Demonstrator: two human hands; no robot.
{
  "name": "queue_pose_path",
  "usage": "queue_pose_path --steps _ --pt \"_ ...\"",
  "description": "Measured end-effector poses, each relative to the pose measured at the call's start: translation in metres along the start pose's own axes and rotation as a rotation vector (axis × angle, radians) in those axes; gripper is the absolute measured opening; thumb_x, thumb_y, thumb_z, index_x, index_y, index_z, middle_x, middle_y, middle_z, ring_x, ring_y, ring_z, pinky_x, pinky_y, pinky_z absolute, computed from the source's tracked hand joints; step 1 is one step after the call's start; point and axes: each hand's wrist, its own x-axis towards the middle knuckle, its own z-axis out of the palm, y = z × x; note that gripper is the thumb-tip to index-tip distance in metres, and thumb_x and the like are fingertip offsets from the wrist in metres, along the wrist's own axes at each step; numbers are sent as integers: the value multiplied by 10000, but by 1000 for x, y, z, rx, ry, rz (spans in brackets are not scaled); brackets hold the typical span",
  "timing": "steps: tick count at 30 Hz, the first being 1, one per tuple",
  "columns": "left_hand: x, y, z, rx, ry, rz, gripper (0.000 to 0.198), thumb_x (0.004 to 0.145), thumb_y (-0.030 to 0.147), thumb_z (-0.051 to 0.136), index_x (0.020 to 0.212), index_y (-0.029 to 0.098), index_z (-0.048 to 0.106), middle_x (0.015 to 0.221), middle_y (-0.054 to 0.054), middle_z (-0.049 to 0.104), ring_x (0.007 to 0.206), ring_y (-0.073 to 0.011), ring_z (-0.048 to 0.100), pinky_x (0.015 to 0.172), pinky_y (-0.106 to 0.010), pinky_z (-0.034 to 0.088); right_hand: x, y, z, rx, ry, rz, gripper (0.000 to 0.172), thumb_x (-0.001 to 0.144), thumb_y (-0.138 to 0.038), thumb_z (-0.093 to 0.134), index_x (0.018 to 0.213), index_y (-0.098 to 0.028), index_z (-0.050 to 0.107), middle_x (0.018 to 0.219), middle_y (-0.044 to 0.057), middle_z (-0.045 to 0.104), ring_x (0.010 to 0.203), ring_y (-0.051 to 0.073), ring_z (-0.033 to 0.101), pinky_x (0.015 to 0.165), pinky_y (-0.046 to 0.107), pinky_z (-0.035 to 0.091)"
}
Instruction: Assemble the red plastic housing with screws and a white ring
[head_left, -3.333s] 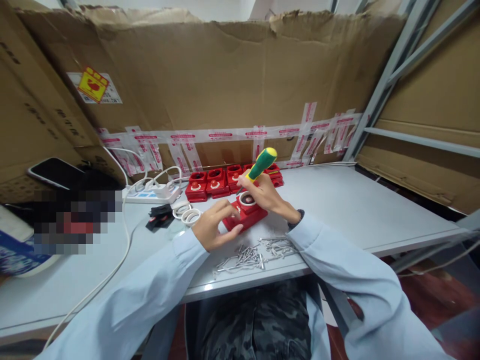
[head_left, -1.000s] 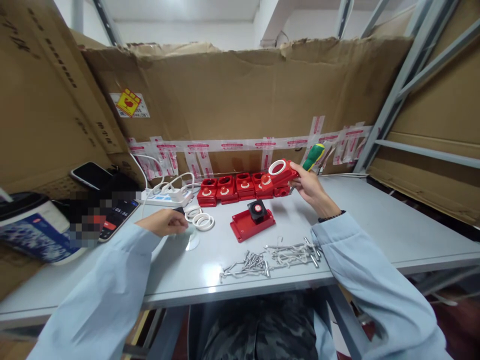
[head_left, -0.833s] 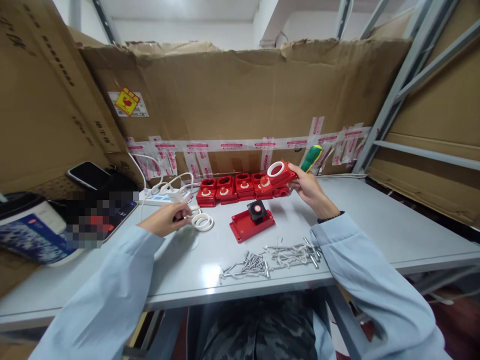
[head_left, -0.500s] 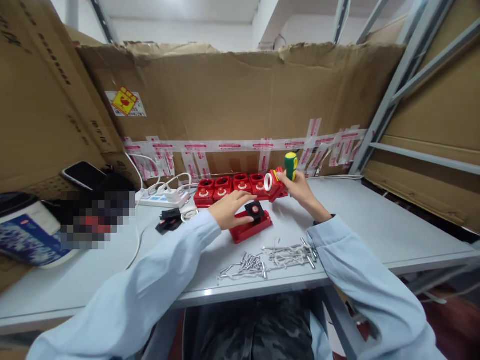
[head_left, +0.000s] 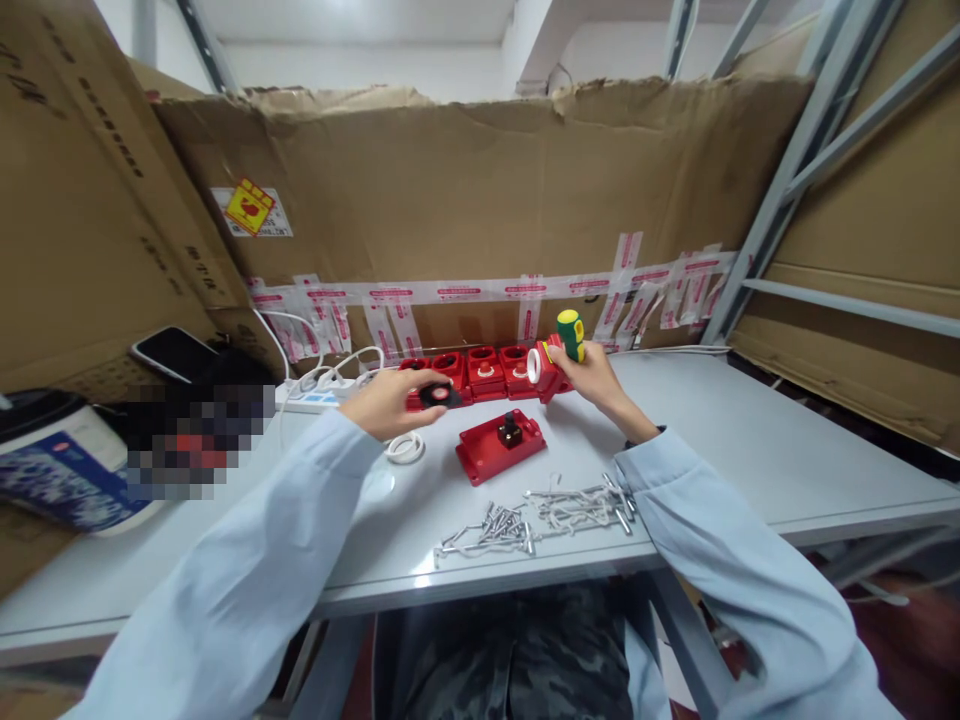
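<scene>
My left hand [head_left: 384, 402] pinches a small black square plate [head_left: 439, 396] with a reddish round centre, in front of the row of red housings [head_left: 486, 374]. My right hand [head_left: 596, 378] grips a red housing [head_left: 553, 369] with a white ring [head_left: 533, 366] facing left. The same hand also has a screwdriver, its green and yellow handle [head_left: 571, 334] pointing up. Between the hands, a red oblong base [head_left: 480, 452] lies on the table with a black switch block [head_left: 510, 430] on it.
Loose screws [head_left: 499, 525] and metal rods with white string [head_left: 577, 508] lie near the table's front edge. White coiled cable [head_left: 405, 447] sits below my left hand. A power strip [head_left: 307, 400], phone [head_left: 172, 354] and white-blue tub [head_left: 67, 470] stand left. Cardboard [head_left: 480, 190] walls the back.
My left hand has moved left from above the red base, taking the black plate and uncovering the black switch block. My right hand has shifted slightly left with the housing and screwdriver.
</scene>
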Motion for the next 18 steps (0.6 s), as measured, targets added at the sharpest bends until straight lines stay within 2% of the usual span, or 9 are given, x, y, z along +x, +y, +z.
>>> queue_pose_path --steps 3,5,7,9,12,14,16,18 --pt "-26 -56 -17 97 -108 -227 461 727 503 542 1059 198 635 1000 -58 711 897 -242 647 778 -292 465 0 2 1 25 -17 9 339 702 -410 592 529 -187 403 490 -52 364 495 79 326 450 221 268" --pt "-43 -91 -18 143 -121 -323 437 688 518 573 980 205 663 918 -40 722 830 -236 648 723 -273 468 0 3 2 48 -27 17 331 695 -425 600 538 -186 435 483 -48 390 486 85 348 439 221 280" --pt "-60 -118 -11 135 -85 -306 423 694 542 570 906 190 671 851 -15 719 765 -214 633 698 -270 465 -1 3 2 60 -31 19 326 689 -426 609 539 -187 445 480 -47 403 479 88 358 433 222 285" --pt "-74 -134 -2 122 -41 -277 507 700 615 546 902 164 660 799 -7 709 715 -195 622 692 -274 464 -1 2 2 59 -32 15 329 695 -417 608 534 -189 435 479 -50 396 474 84 349 431 222 277" --pt "-82 -140 8 97 -27 -262 610 707 696 498 941 153 645 822 -13 703 728 -190 618 677 -266 467 -2 -2 1 57 -21 -2 372 700 -409 609 502 -192 382 476 -56 359 473 71 315 437 222 256" --pt "-77 -134 7 100 -26 -259 629 700 707 510 971 154 640 866 -35 699 793 -223 623 703 -292 473 -3 -6 0 82 -2 -12 403 699 -422 617 488 -193 361 474 -57 349 477 68 311 445 223 257" --pt "-65 -118 3 109 -17 -232 625 695 687 540 1005 152 628 947 -68 687 883 -266 617 768 -340 475 -5 -11 0 153 -4 17 414 700 -454 624 497 -196 372 468 -57 357 465 69 319 438 225 256" --pt "-49 -90 -1 89 80 -162 584 757 633 512 1076 151 590 1072 -103 649 982 -278 594 872 -377 447 -7 -17 -1 273 -49 85 426 697 -488 636 515 -205 373 454 -64 339 431 66 299 412 226 230"
